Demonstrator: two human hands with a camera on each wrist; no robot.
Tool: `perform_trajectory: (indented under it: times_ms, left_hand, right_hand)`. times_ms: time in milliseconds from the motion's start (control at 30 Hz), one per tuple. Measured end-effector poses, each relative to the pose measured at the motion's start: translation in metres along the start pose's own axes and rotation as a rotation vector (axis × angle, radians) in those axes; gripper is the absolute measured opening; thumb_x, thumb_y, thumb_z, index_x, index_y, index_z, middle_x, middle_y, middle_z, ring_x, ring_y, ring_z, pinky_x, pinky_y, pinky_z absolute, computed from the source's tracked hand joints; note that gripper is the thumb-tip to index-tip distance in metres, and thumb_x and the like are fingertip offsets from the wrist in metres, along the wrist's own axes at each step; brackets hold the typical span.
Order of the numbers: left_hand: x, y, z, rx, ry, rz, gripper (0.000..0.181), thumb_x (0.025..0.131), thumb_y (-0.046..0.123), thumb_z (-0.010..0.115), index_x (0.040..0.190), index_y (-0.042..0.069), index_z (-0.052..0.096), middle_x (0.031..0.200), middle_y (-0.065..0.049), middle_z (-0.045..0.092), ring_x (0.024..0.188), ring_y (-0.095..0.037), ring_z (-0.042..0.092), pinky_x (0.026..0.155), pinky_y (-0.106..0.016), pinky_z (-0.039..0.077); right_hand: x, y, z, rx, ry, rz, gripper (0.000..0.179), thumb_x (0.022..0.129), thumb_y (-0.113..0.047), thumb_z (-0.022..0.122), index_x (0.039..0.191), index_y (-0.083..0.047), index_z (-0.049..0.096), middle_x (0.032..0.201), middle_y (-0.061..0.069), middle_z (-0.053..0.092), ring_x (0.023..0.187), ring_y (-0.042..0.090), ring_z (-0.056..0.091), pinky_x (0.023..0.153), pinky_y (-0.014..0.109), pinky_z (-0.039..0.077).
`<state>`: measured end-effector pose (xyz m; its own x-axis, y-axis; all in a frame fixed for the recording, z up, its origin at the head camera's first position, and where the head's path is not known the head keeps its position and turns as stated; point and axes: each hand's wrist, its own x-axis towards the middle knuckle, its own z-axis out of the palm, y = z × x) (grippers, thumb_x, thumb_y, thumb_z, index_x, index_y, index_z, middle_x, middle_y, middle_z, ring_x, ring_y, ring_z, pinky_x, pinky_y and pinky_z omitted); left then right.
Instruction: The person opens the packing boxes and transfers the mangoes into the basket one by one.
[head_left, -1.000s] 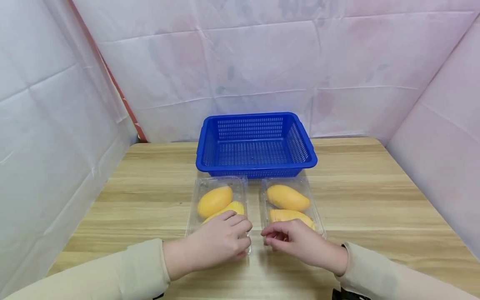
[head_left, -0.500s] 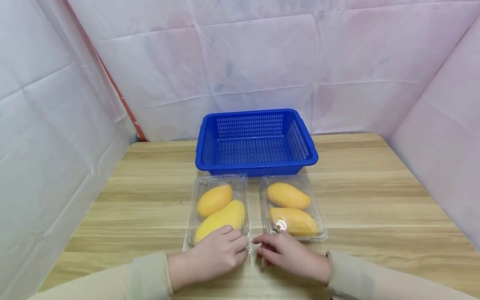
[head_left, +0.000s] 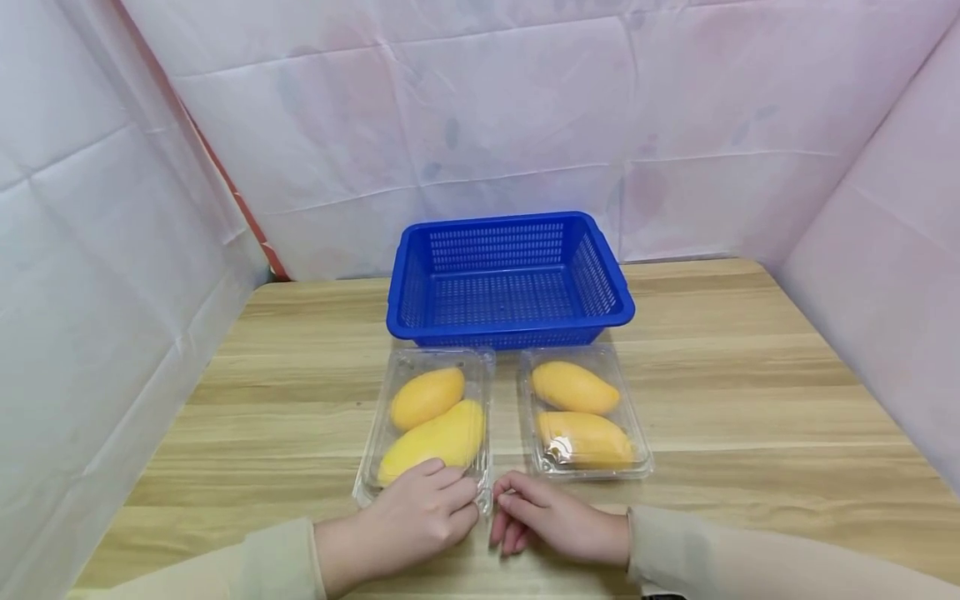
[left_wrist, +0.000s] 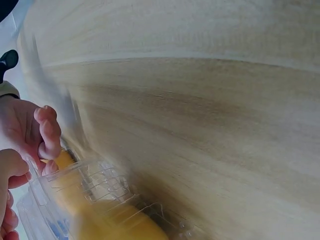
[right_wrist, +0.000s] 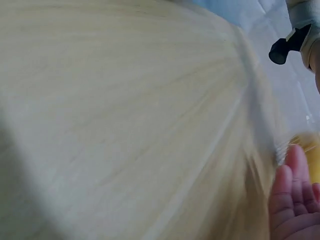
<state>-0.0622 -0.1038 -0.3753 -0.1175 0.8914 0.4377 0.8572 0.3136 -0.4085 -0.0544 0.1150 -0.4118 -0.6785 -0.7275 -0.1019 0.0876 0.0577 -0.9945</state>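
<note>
Two clear plastic clamshell boxes lie side by side on the table. Through the left box (head_left: 377, 433) and the right box (head_left: 637, 433), two yellow mangoes each are visible. My left hand (head_left: 408, 521) pinches the near right corner of the left box; in the left wrist view its thumb meets the clear edge. The lower mango (head_left: 435, 442) lies just beyond that hand. With loosely bent fingers, my right hand (head_left: 558, 521) is beside the same corner, in front of the right box. Whether its fingertips touch the plastic cannot be told.
Behind the boxes stands a blue plastic basket (head_left: 510, 333) with nothing inside. It sits on the wooden table (head_left: 742, 375), which is enclosed by pale cloth sheets (head_left: 517, 108) at the back and both sides.
My right hand has moved left and nearer, away from the right box to the left box's corner. My left hand has drawn slightly left and nearer, and the left box's near end has shifted slightly left.
</note>
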Motion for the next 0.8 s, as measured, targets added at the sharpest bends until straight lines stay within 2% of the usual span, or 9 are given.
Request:
perform_trajectory:
  times_ms: [167, 300, 467, 667, 800]
  left_hand:
    - [-0.002, -0.001, -0.002, -0.013, -0.006, 0.000, 0.022, 0.086, 0.012, 0.044, 0.067, 0.016, 0.055, 0.072, 0.006, 0.047, 0.066, -0.012, 0.045, 0.060, -0.022, 0.033]
    - [-0.004, -0.003, -0.002, -0.025, -0.011, 0.009, 0.023, 0.086, 0.012, 0.044, 0.067, 0.017, 0.055, 0.071, 0.006, 0.045, 0.064, -0.011, 0.042, 0.059, -0.023, 0.032]
    - [-0.004, -0.005, -0.002, -0.029, -0.008, 0.022, 0.022, 0.087, 0.012, 0.045, 0.068, 0.017, 0.056, 0.073, 0.007, 0.046, 0.064, -0.011, 0.042, 0.059, -0.023, 0.033]
    - [0.002, -0.001, -0.004, 0.004, 0.017, 0.025, 0.024, 0.088, 0.012, 0.043, 0.073, 0.016, 0.061, 0.074, 0.006, 0.049, 0.066, -0.010, 0.046, 0.058, -0.022, 0.034]
    - [0.004, 0.001, -0.004, 0.017, 0.023, 0.005, 0.023, 0.087, 0.011, 0.043, 0.073, 0.015, 0.061, 0.073, 0.005, 0.049, 0.067, -0.011, 0.048, 0.058, -0.021, 0.034]
  right_hand:
    - [0.010, 0.000, 0.003, 0.144, 0.072, 0.045, 0.024, 0.101, -0.015, 0.038, 0.104, 0.006, 0.047, 0.084, 0.009, 0.059, 0.069, 0.013, 0.057, 0.065, 0.026, 0.051]
    - [0.014, 0.002, 0.005, 0.197, 0.125, 0.065, 0.022, 0.100, -0.016, 0.040, 0.099, 0.005, 0.048, 0.080, 0.005, 0.057, 0.066, 0.011, 0.052, 0.062, 0.022, 0.048]
    - [0.016, 0.002, 0.008, 0.197, 0.160, 0.050, 0.020, 0.099, -0.015, 0.042, 0.097, 0.005, 0.048, 0.078, 0.004, 0.055, 0.065, 0.010, 0.051, 0.061, 0.021, 0.047]
    - [0.019, 0.007, 0.009, 0.196, 0.137, 0.055, 0.020, 0.098, -0.013, 0.043, 0.089, 0.003, 0.051, 0.077, 0.002, 0.056, 0.063, 0.008, 0.051, 0.059, 0.019, 0.047]
    - [0.020, 0.007, 0.008, 0.161, 0.143, 0.048, 0.025, 0.098, -0.012, 0.045, 0.088, 0.010, 0.050, 0.075, 0.001, 0.056, 0.062, 0.007, 0.051, 0.059, 0.018, 0.046]
